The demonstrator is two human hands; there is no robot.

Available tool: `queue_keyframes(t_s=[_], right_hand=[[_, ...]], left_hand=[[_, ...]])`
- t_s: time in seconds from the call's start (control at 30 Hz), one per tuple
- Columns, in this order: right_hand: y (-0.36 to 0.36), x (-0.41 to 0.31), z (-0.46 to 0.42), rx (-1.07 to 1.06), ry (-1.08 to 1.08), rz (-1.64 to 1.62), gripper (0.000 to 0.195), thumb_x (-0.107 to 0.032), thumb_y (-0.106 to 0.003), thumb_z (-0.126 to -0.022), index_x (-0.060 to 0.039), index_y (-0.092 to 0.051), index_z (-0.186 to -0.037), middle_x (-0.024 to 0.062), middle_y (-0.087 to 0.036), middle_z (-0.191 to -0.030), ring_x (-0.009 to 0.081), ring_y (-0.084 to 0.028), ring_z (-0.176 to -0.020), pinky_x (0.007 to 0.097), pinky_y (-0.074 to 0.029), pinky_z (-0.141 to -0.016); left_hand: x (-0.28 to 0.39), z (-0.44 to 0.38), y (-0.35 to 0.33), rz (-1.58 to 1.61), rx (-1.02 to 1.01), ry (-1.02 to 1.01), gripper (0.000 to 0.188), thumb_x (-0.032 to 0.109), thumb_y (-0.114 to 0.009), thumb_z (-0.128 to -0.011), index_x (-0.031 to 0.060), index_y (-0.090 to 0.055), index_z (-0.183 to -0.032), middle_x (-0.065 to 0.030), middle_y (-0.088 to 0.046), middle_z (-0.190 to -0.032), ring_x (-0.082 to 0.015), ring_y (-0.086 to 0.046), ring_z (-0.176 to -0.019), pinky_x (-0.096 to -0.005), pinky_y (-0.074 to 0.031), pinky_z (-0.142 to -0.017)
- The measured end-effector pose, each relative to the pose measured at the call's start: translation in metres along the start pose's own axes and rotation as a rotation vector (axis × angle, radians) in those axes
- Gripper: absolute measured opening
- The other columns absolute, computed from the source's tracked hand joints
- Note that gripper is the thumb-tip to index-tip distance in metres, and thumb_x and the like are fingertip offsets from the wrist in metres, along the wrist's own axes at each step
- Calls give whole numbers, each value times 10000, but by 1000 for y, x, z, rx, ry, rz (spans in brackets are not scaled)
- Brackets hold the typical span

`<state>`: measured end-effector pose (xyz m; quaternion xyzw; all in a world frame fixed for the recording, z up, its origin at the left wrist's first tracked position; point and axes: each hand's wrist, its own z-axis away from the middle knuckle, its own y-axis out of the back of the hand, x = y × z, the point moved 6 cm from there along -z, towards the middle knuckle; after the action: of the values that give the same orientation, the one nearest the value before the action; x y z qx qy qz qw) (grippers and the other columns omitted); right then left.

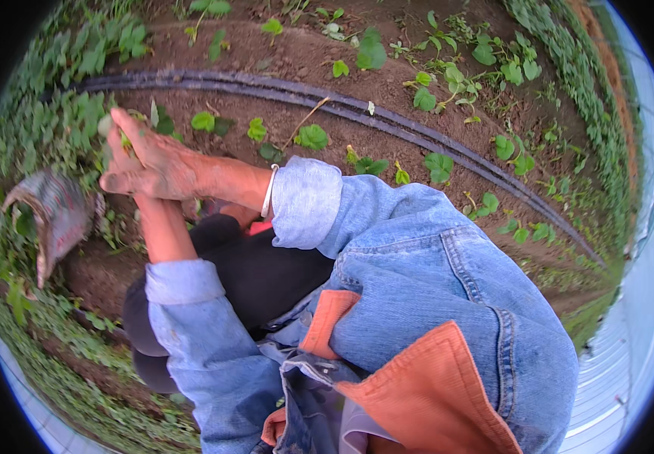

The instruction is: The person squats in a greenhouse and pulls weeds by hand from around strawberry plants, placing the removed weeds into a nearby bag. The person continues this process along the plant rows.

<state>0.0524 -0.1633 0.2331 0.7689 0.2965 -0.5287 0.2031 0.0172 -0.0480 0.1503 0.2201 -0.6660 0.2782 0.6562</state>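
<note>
My right hand (165,162), soil on its skin and a pale bangle (270,190) at the wrist, lies across my left hand (120,180). Both are together at the edge of dense leafy plants (77,122). Bits of green leaf (126,142) show among the fingers; whether they are gripped is unclear. Much of my left hand is hidden beneath the right, with its wrist emerging below. Just left of the hands, a worn woven sack (68,213) lies with its mouth facing left and some greenery at the opening.
Two dark drip irrigation hoses (304,99) curve along the soil bed (190,108) beyond my arms. Young broad-leaved seedlings (311,137) grow on both sides of them. My bent legs in black trousers (270,272) are close below. Pale sheeting (639,340) borders the right.
</note>
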Motion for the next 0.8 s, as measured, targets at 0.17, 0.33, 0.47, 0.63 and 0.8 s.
queue_keyframes(t_s=[0.17, 0.33, 0.47, 0.63, 0.8], right_hand=[[-6, -3, 1, -266, -65, -160, 1009, -487, -590, -925, 140, -9, -1460, 364, -171, -1500, 416, -155, -1436, 419, -164, -1170], [-42, 14, 11, -229, -87, -47, 1048, -517, -598, -911, 141, 0, -1467, 380, -176, -1506, 436, -165, -1447, 417, -176, -1181], [-45, 19, 0, -60, 199, 153, 1097, -649, -609, -828, 107, -127, -1459, 345, -307, -1443, 445, -301, -1377, 432, -275, -1136], [-45, 49, -13, 24, 118, 138, 913, -493, -582, -927, 125, -163, -1453, 346, -296, -1464, 402, -337, -1368, 413, -308, -1112], [-54, 22, 12, -259, 128, 141, 1097, -687, -610, -797, 135, -236, -1420, 335, -321, -1457, 404, -352, -1370, 420, -313, -1127]], left_hand=[[-14, 2, 18, -194, 17, -6, 629, 469, -479, -986, 53, -368, -1445, -166, -554, -1304, -266, -589, -1094, -356, -500, -889], [-9, 10, 18, -189, 75, 143, 596, 488, -363, -1015, 133, -309, -1491, -97, -482, -1399, -257, -566, -944, -405, -493, -763], [0, 5, 0, 68, 12, 222, 614, 459, -401, -1012, 61, -321, -1473, -116, -420, -1448, -237, -456, -1235, -370, -427, -992], [-12, -2, 7, 120, 66, 257, 519, 419, -492, -978, 53, -412, -1337, -87, -485, -1239, -196, -482, -1025, -331, -423, -825], [-28, -23, 40, 147, 184, 288, 429, 379, -583, -945, 46, -504, -1202, -57, -550, -1031, -155, -509, -815, -293, -420, -657]])
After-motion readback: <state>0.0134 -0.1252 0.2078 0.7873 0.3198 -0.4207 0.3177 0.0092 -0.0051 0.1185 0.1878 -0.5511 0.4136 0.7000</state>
